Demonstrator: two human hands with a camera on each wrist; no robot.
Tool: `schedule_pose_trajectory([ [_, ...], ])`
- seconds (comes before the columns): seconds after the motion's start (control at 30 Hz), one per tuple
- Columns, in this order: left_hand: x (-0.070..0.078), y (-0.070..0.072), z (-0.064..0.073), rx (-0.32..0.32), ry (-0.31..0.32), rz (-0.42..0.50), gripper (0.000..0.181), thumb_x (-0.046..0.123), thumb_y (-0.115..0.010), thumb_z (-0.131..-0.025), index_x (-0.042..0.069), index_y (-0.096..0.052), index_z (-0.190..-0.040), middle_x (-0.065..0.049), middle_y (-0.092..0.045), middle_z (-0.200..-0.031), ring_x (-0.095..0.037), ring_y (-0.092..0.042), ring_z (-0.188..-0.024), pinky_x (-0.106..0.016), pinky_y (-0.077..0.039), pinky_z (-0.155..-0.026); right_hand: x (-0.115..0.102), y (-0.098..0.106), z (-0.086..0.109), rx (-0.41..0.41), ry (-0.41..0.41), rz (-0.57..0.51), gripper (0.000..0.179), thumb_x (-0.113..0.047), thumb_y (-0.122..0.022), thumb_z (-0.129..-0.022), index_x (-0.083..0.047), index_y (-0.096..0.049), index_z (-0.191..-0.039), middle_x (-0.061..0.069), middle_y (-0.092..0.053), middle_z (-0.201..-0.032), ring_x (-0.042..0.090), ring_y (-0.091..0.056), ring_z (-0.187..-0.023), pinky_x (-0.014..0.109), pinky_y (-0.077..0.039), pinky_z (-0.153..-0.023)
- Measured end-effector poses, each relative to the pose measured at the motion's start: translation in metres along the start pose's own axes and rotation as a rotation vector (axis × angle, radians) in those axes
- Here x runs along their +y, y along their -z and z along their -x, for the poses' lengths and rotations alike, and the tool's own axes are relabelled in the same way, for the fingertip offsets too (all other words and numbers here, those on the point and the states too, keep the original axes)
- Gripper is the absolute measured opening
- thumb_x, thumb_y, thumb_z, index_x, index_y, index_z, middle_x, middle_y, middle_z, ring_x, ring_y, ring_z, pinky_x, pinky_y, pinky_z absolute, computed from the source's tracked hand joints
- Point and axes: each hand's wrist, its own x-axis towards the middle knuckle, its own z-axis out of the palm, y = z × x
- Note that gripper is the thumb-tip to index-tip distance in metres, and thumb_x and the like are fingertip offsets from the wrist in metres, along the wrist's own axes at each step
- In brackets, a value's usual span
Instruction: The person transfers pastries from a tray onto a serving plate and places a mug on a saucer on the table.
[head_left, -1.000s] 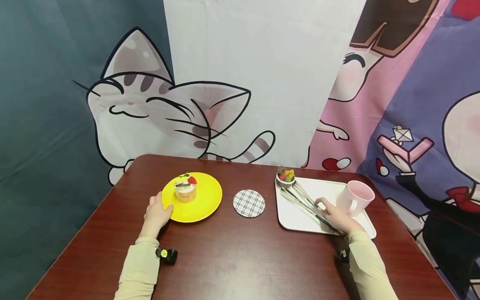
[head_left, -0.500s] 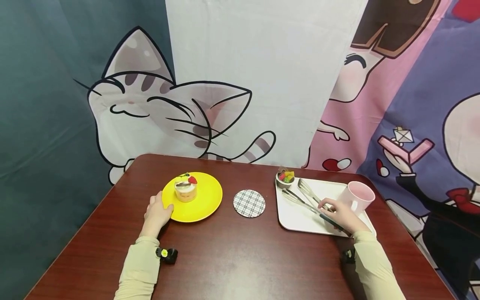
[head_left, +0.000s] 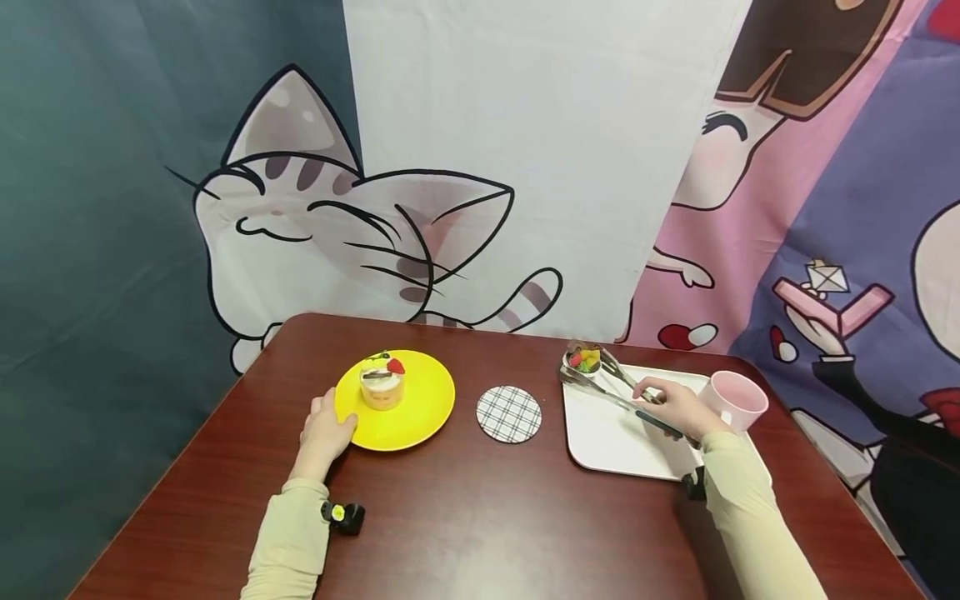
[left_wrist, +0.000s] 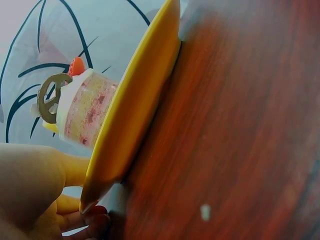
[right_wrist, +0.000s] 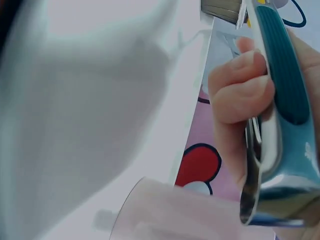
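My left hand (head_left: 327, 429) grips the near left rim of a yellow plate (head_left: 423, 404), thumb above and fingers below, as the left wrist view shows. On that plate sits a small layered cake (left_wrist: 90, 110) topped with a red berry. My right hand (head_left: 678, 408) holds metal tongs (head_left: 618, 402) with teal grips (right_wrist: 282, 60), fingers curled round the handle. The two tong ends lie on either side of a small cup of fruit (head_left: 583, 361) at the tray's back left corner. The far ends of the tongs partly overlap the cup.
A white tray (head_left: 615, 446) lies under the right hand, with a pink mug (head_left: 738, 402) at its right side. Between plate and tray lies a round checked coaster (head_left: 508, 414). A printed cloth (head_left: 450, 242) hangs behind the brown table (head_left: 480, 517).
My right hand has lifted the tongs and moved their ends forward from the tray to both sides of the fruit cup. The left hand stays on the plate. The head view shifts slightly.
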Motion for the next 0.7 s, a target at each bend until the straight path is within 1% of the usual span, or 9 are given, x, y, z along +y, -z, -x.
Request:
schedule_pose_trajectory([
  [0.13, 0.002, -0.003, 0.002, -0.003, -0.007, -0.009, 0.068, 0.022, -0.046, -0.089, -0.002, -0.010, -0.141, -0.026, -0.020, -0.136, -0.043, -0.031, -0.117, -0.059, -0.027, -0.097, 0.001, -0.001, -0.005, 0.009, -0.019, 0.014, 0.030, -0.041, -0.060, -0.081, -0.022, -0.056, -0.103, 0.003, -0.050, -0.057, 0.017, -0.050, -0.039, 0.029, -0.041, -0.036],
  [0.27, 0.003, -0.003, 0.003, -0.004, -0.013, -0.017, 0.068, 0.022, -0.046, -0.089, -0.002, -0.011, -0.141, -0.026, -0.019, -0.138, -0.043, -0.030, -0.119, -0.059, -0.027, -0.097, 0.001, -0.004, -0.008, -0.004, -0.001, 0.006, 0.023, -0.038, -0.057, -0.084, -0.024, -0.055, -0.102, 0.003, -0.050, -0.060, 0.018, -0.050, -0.040, 0.029, -0.041, -0.036],
  [0.37, 0.003, -0.004, 0.003, -0.003, -0.017, -0.018, 0.068, 0.022, -0.046, -0.089, -0.002, -0.011, -0.141, -0.026, -0.019, -0.138, -0.043, -0.031, -0.118, -0.059, -0.027, -0.097, 0.001, -0.005, -0.009, -0.010, 0.032, 0.006, 0.021, -0.037, -0.053, -0.087, -0.024, -0.055, -0.104, 0.006, -0.053, -0.064, 0.018, -0.050, -0.041, 0.030, -0.042, -0.037],
  [0.43, 0.003, -0.003, 0.003, 0.000, -0.022, -0.019, 0.068, 0.022, -0.046, -0.089, -0.002, -0.011, -0.141, -0.026, -0.019, -0.137, -0.044, -0.032, -0.118, -0.059, -0.028, -0.097, 0.001, -0.006, -0.009, -0.010, 0.039, -0.005, 0.027, -0.039, -0.048, -0.089, -0.023, -0.052, -0.110, 0.009, -0.056, -0.067, 0.018, -0.050, -0.042, 0.031, -0.043, -0.038],
  [0.5, 0.003, -0.003, 0.003, 0.003, -0.024, -0.023, 0.068, 0.022, -0.046, -0.088, -0.002, -0.011, -0.141, -0.026, -0.020, -0.136, -0.044, -0.033, -0.116, -0.058, -0.028, -0.096, 0.000, -0.007, -0.008, -0.013, 0.031, -0.033, 0.037, -0.043, -0.047, -0.088, -0.025, -0.046, -0.120, 0.012, -0.059, -0.072, 0.019, -0.050, -0.043, 0.033, -0.043, -0.039],
  [0.6, 0.002, -0.001, 0.002, 0.007, -0.021, -0.030, 0.068, 0.022, -0.046, -0.088, -0.003, -0.011, -0.141, -0.027, -0.020, -0.136, -0.044, -0.032, -0.116, -0.059, -0.028, -0.096, -0.002, -0.010, -0.007, -0.015, 0.007, -0.053, 0.059, -0.048, -0.054, -0.082, -0.025, -0.032, -0.132, 0.014, -0.060, -0.075, 0.020, -0.051, -0.044, 0.035, -0.044, -0.041],
  [0.67, 0.002, 0.000, 0.002, 0.010, -0.017, -0.031, 0.068, 0.022, -0.046, -0.088, -0.003, -0.010, -0.141, -0.027, -0.019, -0.136, -0.044, -0.032, -0.115, -0.059, -0.027, -0.096, -0.003, -0.013, -0.007, -0.004, 0.009, -0.025, 0.069, -0.049, -0.060, -0.078, -0.021, -0.031, -0.134, 0.012, -0.059, -0.072, 0.018, -0.051, -0.043, 0.035, -0.044, -0.042],
  [0.7, 0.001, 0.001, 0.002, 0.011, -0.015, -0.030, 0.068, 0.022, -0.046, -0.088, -0.003, -0.010, -0.141, -0.027, -0.019, -0.136, -0.045, -0.032, -0.116, -0.059, -0.027, -0.096, -0.003, -0.015, -0.008, 0.005, 0.015, 0.001, 0.070, -0.048, -0.062, -0.076, -0.018, -0.033, -0.133, 0.012, -0.058, -0.068, 0.017, -0.050, -0.042, 0.034, -0.044, -0.041],
])
